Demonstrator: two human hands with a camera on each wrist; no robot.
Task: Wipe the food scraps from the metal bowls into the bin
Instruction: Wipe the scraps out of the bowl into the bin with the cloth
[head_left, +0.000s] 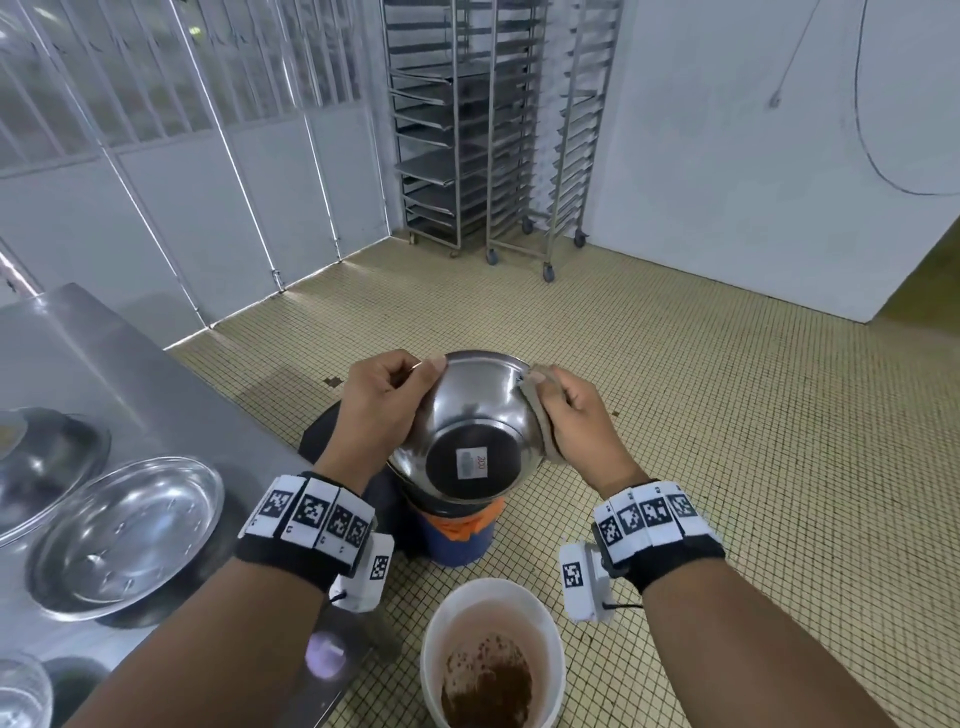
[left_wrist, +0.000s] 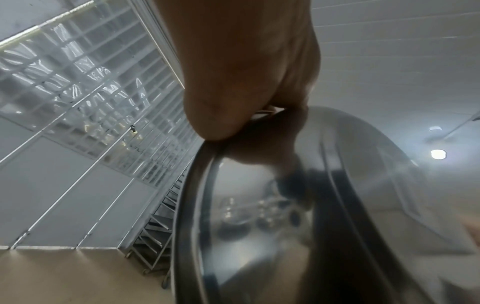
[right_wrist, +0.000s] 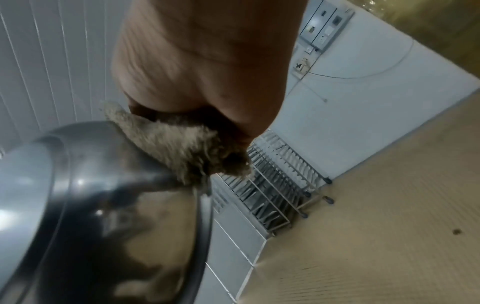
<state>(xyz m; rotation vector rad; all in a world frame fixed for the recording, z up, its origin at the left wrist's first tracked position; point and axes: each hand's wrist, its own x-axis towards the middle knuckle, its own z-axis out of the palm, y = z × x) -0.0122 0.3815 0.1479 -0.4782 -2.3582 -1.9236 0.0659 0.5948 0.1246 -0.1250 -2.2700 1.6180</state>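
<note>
Left hand (head_left: 382, 402) pinches the rim of the metal bowl (head_left: 475, 415) at its left edge, fingers curled over the lip. Right hand (head_left: 579, 423) grips a brownish cloth (head_left: 540, 410) and presses it to the bowl's right rim. The bowl sits at centre frame, tipped right over, its base with a white sticker facing the camera, its mouth pointing away and down. Just below it, lower centre, stands the bin (head_left: 457, 535), dark-lined with a blue body, mostly hidden by the bowl. So the scraps should fall straight in, and the cloth hand looks placed to sweep inside. More bowls (head_left: 130, 525) wait on the worktop (head_left: 104, 364), lower left. A white bucket (head_left: 493, 649) of brown liquid sits nearest the camera.
</note>
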